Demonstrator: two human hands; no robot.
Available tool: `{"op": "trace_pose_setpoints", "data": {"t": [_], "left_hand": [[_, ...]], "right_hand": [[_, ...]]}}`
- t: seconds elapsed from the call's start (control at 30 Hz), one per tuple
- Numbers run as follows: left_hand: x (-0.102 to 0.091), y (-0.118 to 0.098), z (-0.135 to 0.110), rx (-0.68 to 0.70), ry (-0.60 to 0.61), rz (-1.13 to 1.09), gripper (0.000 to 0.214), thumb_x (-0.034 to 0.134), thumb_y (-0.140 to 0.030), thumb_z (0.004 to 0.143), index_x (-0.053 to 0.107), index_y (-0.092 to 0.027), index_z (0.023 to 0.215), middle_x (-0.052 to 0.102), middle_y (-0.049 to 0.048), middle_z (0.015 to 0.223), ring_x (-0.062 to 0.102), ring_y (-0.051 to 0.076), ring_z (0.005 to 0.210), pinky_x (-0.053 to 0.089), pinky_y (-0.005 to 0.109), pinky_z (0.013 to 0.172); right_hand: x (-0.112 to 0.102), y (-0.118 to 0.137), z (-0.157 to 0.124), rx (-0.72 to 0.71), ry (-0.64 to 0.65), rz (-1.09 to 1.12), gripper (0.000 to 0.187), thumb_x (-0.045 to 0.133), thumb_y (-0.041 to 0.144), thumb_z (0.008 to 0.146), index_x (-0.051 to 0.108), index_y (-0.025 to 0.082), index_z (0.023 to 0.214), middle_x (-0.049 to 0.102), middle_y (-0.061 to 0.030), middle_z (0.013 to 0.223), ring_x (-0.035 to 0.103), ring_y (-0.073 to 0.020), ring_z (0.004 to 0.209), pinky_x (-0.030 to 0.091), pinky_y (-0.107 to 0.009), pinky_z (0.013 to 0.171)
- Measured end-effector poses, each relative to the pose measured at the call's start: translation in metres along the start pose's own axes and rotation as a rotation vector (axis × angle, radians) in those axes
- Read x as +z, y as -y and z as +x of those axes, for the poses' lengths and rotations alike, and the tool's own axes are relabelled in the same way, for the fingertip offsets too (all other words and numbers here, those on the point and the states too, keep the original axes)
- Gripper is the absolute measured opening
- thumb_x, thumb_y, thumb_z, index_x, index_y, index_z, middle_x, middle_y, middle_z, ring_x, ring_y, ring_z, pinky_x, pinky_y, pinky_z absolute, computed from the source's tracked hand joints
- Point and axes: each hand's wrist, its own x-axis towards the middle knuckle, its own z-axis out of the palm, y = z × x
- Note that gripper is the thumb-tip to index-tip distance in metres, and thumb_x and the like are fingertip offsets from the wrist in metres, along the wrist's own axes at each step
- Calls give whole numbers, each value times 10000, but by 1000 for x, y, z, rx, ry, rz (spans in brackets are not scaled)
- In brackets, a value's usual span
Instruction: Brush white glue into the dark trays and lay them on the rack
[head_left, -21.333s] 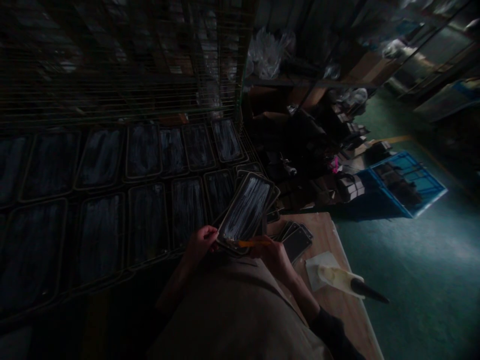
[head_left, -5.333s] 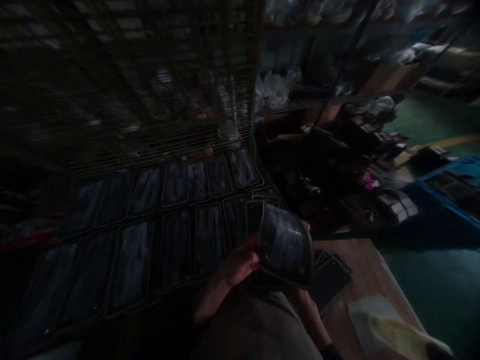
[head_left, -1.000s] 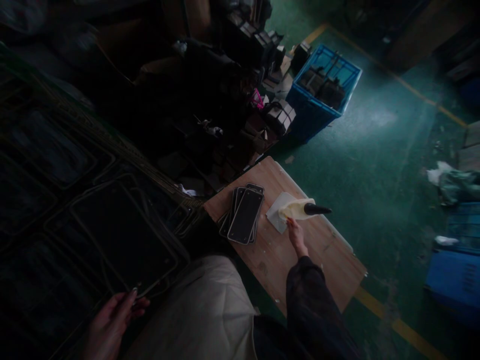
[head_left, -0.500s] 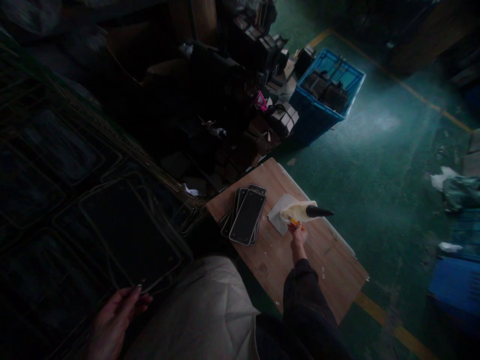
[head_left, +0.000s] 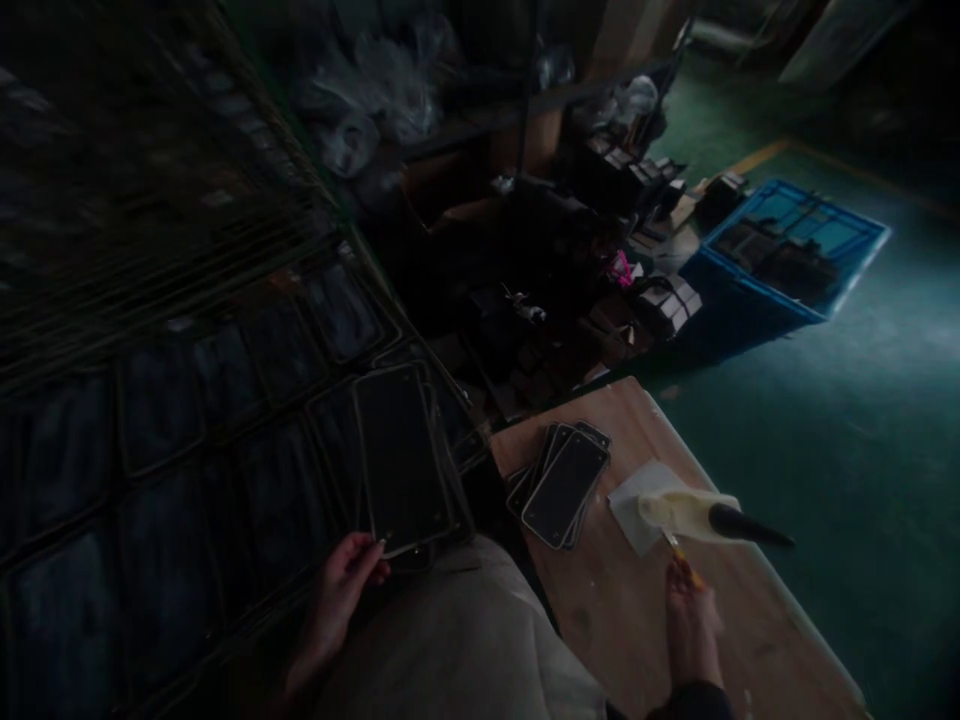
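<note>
My left hand [head_left: 349, 580] pinches the near corner of a dark rectangular panel [head_left: 401, 455] with a pale rim and small holes at its corners. That panel lies over other dark panels on my left. Closed around a small orange-handled tool [head_left: 684, 568], my right hand [head_left: 691, 620] is over the wooden board. The tool's light tip, perhaps a brush, points toward a cream container [head_left: 679, 510] with a long black tapered end [head_left: 750, 525]. This container lies on a white sheet [head_left: 636, 530]. Left of it sits a small stack of similar dark panels [head_left: 568, 490].
Rows of dark rimmed panels [head_left: 161, 410] cover the left side. A blue crate [head_left: 750, 325] with dark things inside stands on the green floor beyond the wooden board [head_left: 622, 600]. Dark clutter and strapped bundles [head_left: 667, 305] lie between, below a shelf with plastic bags [head_left: 390, 90].
My view has swung left. My left hand has reached the panel's corner and now grips it. The right hand with the orange tool has drawn back from the cream container.
</note>
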Motion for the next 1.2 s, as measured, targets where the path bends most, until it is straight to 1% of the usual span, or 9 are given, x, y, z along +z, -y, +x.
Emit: {"op": "trace_pose_setpoints", "data": {"t": [0.1, 0.23, 0.43, 0.53, 0.63, 0.8, 0.93, 1.07, 1.2], "left_hand": [[-3, -1, 5, 50, 23, -16, 385, 710, -480, 700, 554, -169, 865, 631, -15, 630, 597, 143, 562, 467, 239, 521], [-8, 0, 12, 102, 89, -40, 368, 684, -496, 708, 551, -181, 843, 625, -16, 608, 590, 146, 531, 438, 235, 489], [-12, 2, 21, 105, 134, -5, 351, 650, -508, 695, 532, -186, 775, 583, -29, 503, 535, 136, 419, 398, 234, 429], [-15, 0, 20, 116, 163, -72, 344, 635, -501, 709, 531, -187, 801, 600, -23, 550, 559, 136, 456, 415, 232, 441], [-18, -3, 19, 93, 210, -91, 335, 621, -496, 721, 533, -183, 798, 602, -16, 543, 564, 136, 459, 419, 232, 450], [-23, -2, 21, 102, 233, -134, 344, 616, -507, 716, 527, -184, 795, 614, -11, 546, 574, 143, 460, 414, 236, 448], [-24, -1, 21, 96, 248, -132, 314, 595, -473, 751, 525, -176, 825, 619, -10, 537, 562, 128, 454, 421, 233, 464], [-24, -2, 19, 71, 243, -166, 325, 612, -477, 740, 518, -179, 828, 611, -18, 541, 565, 125, 453, 420, 224, 451], [-22, 1, 18, 87, 228, -243, 347, 647, -487, 710, 515, -181, 806, 594, -27, 554, 587, 129, 467, 422, 214, 435]], "right_hand": [[44, 10, -25, 35, 20, 110, 146, 566, 342, 767, 559, 196, 770, 649, -21, 742, 667, -156, 633, 573, -273, 557], [151, 45, -101, -74, 325, 53, 389, 741, 413, 728, 632, 164, 1007, 698, -39, 865, 689, -169, 758, 596, -260, 673], [294, 81, -234, -667, 1041, -444, 317, 562, 425, 911, 631, 179, 1098, 698, -44, 814, 681, -184, 715, 572, -287, 663], [339, 76, -261, -1030, 1244, -680, 268, 516, 371, 945, 626, 203, 1122, 701, -42, 902, 676, -170, 765, 542, -260, 706], [372, 70, -266, -1291, 1307, -785, 232, 483, 312, 965, 621, 220, 1126, 691, -34, 996, 672, -162, 850, 515, -237, 742], [404, 67, -264, -1448, 1322, -879, 230, 471, 309, 975, 607, 217, 1135, 683, -31, 1020, 665, -161, 889, 494, -226, 740], [410, 61, -263, -1472, 1311, -932, 217, 476, 292, 972, 610, 211, 1122, 688, -28, 993, 666, -160, 879, 484, -219, 718], [391, 58, -266, -1450, 1328, -1006, 227, 469, 311, 975, 612, 213, 1121, 691, -37, 1003, 666, -166, 860, 482, -224, 708], [344, 62, -276, -1370, 1377, -1076, 234, 473, 319, 978, 615, 223, 1137, 699, -37, 968, 667, -158, 774, 463, -218, 647]]}}
